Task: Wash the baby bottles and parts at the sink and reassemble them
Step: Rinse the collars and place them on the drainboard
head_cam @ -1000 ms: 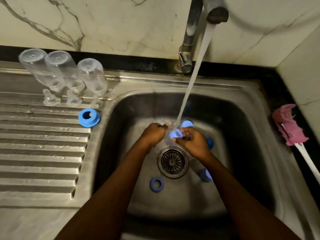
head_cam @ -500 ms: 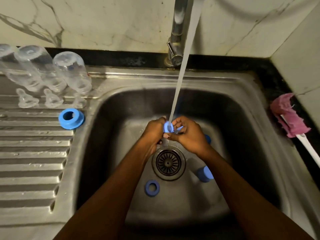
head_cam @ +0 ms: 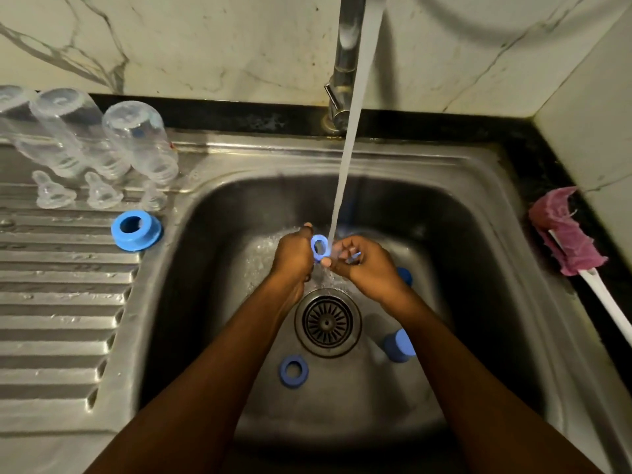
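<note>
Under the running stream (head_cam: 345, 172) from the steel tap (head_cam: 345, 63), over the basin of the stainless sink (head_cam: 478, 206): a blue plastic ring (head_cam: 319, 247), round with an open middle, pinched between both hands. Left hand (head_cam: 293, 254) curled shut on the ring's left side; right hand (head_cam: 367, 266) with fingers (head_cam: 342, 249) bent around its right edge and around a second pale blue piece (head_cam: 354, 258), shape too hidden to name. Below the hands, a round metal drain strainer (head_cam: 327, 322) with radial slots.

On the basin floor: another blue ring (head_cam: 293, 371) lying flat near the strainer; a blue cylindrical cap (head_cam: 398, 345) to the right, partly behind the right forearm; one more blue part (head_cam: 405, 276) barely peeking out past the right wrist.

On the ribbed steel drainboard (head_cam: 61, 302) to the left: three clear plastic bottles (head_cam: 136, 145) standing upside down, the farthest left cut off by the frame edge; three clear silicone teats (head_cam: 102, 193) in a row just in front of them, soft-edged and hard to make out; a blue collar ring (head_cam: 136, 230) with flared base near the basin rim.

On the dark counter (head_cam: 513, 142) at right: a bottle brush (head_cam: 567, 234) with ragged pink sponge head and white handle, its end cut off by the frame. Behind, veined white marble wall (head_cam: 205, 46).
</note>
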A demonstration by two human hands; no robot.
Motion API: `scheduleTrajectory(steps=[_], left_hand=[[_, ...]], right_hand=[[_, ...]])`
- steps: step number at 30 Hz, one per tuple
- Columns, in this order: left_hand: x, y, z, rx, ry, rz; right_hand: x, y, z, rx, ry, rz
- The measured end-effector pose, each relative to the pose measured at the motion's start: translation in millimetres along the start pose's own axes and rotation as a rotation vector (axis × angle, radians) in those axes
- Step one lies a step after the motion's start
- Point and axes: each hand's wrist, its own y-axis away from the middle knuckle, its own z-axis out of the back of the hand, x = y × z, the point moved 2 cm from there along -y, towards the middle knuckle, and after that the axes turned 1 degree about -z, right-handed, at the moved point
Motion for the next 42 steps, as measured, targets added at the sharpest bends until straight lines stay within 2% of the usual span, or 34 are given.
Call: scheduleTrajectory(steps=[2,4,7,9,13,16,18,22,25,28,31,33,35,40,42], left_hand=[[-1.6,0.1,2.2,0.001,0.056,-0.040],[-1.5,1.9,2.4,0.092,0.012,-0.054],[1.4,6.2,-1.4,0.314,-0.115,-0.018],[2.7,9.9,-3.9,0.365,-0.105,0.026],[-4.3,10.3,-4.8,0.216,-0.026,-0.028],[-8.6,9.3,-1.9,0.103,0.147,-0.003],[-7.8,8.9,-0.9,0.131,0.106,-0.009],[-0.7,7.6,-0.6,0.315,-0.074,-0.006],[-1.4,6.0,-0.7,0.386,0.002,0.109],[-1.1,5.9,-3.8,0.292,0.151,0.142],[-2.0,13.1,-5.6,0.119,0.110,0.048],[-1.1,12.4,-6.2,0.074,0.055,0.005],[-1.2,8.3,-4.6,0.098,0.029,0.014],[1.3,9.6,-3.2,0.337,-0.007,0.078],[0.6,9.9,-3.6,0.329,0.059,0.092]], right_hand=[[-1.9,-0.9,-1.7,0.050,0.012,-0.002],[-4.6,-1.9,-3.1,0.061,0.010,-0.011],[-4.2,-3.4,-0.6,-0.015,-0.039,-0.072],[-3.7,-4.8,0.6,-0.072,-0.079,-0.078],[-0.6,-6.3,-0.4,-0.147,0.005,-0.060],[3.6,-3.9,-1.9,-0.088,0.022,-0.042],[5.5,-3.0,-0.8,-0.096,0.070,-0.001],[-2.8,-8.2,1.9,-0.226,0.171,0.037],[-0.3,-7.8,2.2,-0.241,0.094,0.071],[2.1,-6.2,0.5,-0.212,0.090,0.014],[5.3,-3.6,-2.4,-0.137,0.149,-0.041],[9.2,-1.1,-3.4,-0.128,0.123,-0.017],[11.2,-0.3,-2.6,-0.167,0.139,0.025],[11.8,-3.9,1.5,-0.273,0.274,0.094],[14.0,-2.1,1.3,-0.278,0.247,0.106]])
